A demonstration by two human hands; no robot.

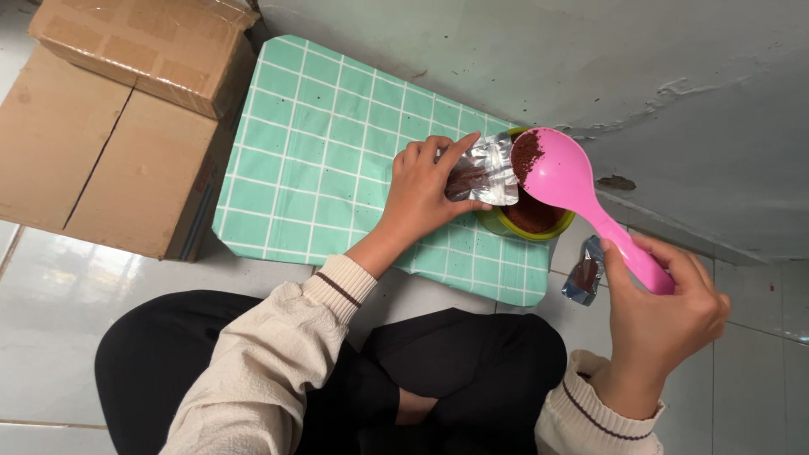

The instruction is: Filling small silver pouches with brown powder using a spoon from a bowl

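Crossed legs in black trousers are sitting closest, with two cream sleeves reaching out over them. Her right hand (666, 316) is gripping one pink plastic spoon (581, 198), fingers wrapped round the handle; its long axis is running diagonally, bowl pointing up-left and carrying brown powder above one green bowl (506, 224). Her left hand (421, 190) is pinching one silver foil packet (482, 171), fingers closed on it, against the bowl's rim. A second foil packet (584, 274) is lying on the floor beside the green checked surface (329, 126). Two cardboard boxes (109, 126) are standing left.
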